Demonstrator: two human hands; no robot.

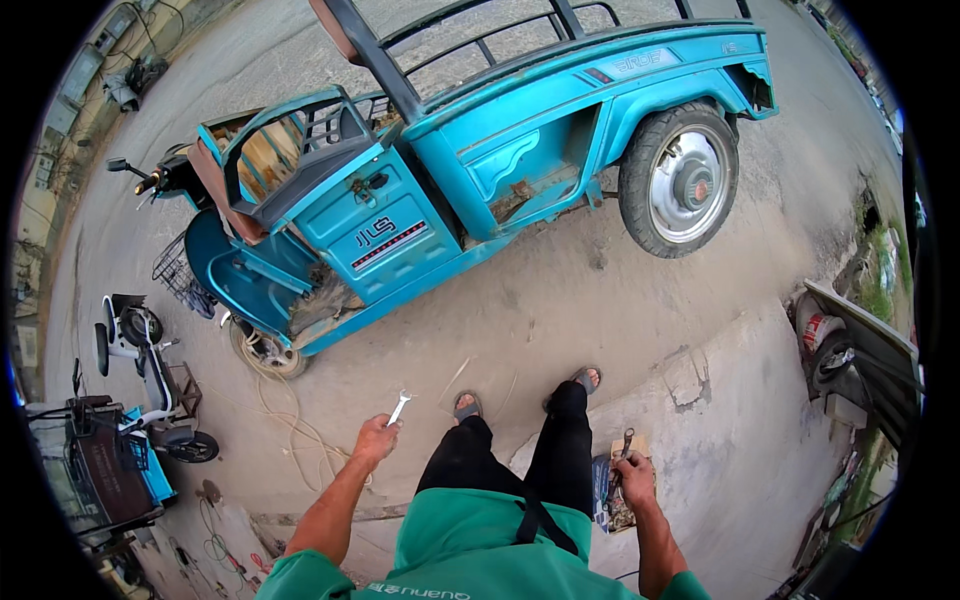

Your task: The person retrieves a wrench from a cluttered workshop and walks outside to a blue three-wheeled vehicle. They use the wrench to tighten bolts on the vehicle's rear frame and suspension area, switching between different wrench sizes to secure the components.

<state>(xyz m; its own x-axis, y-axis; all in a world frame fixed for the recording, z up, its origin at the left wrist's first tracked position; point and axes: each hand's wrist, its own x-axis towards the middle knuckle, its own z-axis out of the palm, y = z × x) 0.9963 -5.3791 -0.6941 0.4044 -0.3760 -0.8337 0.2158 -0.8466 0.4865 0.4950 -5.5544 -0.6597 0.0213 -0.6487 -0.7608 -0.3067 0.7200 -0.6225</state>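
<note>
My left hand [378, 436] is closed on a silver wrench [400, 406], held out to the left of my legs with its open end up. My right hand [636, 476] grips a darker metal wrench [627, 440] with a ring at its top. Behind and below that hand, a box of tools and small parts [617, 512] lies on the ground, partly hidden by it. In front of me stands a worn turquoise cargo tricycle [380, 280], side-on, its rear wheel [678, 178] to the right. A pale cord or hose [296, 420] trails from near its front wheel [268, 355] toward my left.
At the left stand a white scooter [155, 385] and a dark and blue vehicle [95, 465], with cables behind them. At the right, a tire [832, 365] and a leaning panel [880, 340] border the cracked concrete [745, 440]. A wall with boxes [70, 90] lines the far left.
</note>
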